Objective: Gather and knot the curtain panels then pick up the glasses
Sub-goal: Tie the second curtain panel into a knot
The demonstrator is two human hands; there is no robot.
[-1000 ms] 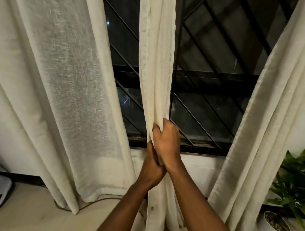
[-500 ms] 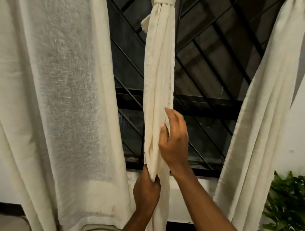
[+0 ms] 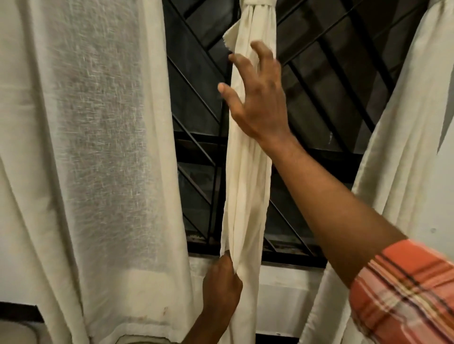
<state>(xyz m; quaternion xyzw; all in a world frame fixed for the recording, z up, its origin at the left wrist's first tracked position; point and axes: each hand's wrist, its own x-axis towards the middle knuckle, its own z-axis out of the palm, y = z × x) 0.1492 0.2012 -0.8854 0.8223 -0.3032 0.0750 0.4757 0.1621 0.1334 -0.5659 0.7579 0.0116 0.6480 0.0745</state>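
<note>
A cream curtain panel (image 3: 245,191), gathered into a narrow rope, hangs down the middle of the window, with a knot (image 3: 256,3) at the top edge of the view. My left hand (image 3: 222,284) grips the gathered panel low down, near the sill. My right hand (image 3: 258,95) is raised in front of the panel's upper part, fingers spread and slightly bent, holding nothing. A wide cream panel (image 3: 98,147) hangs at the left and another panel (image 3: 407,147) at the right. The glasses are not in view.
Behind the curtains is a dark window with a black metal grille (image 3: 319,73) of slanted bars. A white wall (image 3: 282,294) runs below the sill. My right forearm carries an orange plaid sleeve (image 3: 405,294).
My right hand has let go of the gathered panel and risen along it with fingers spread. My left hand has kept its grip low down. The view has tilted up.
</note>
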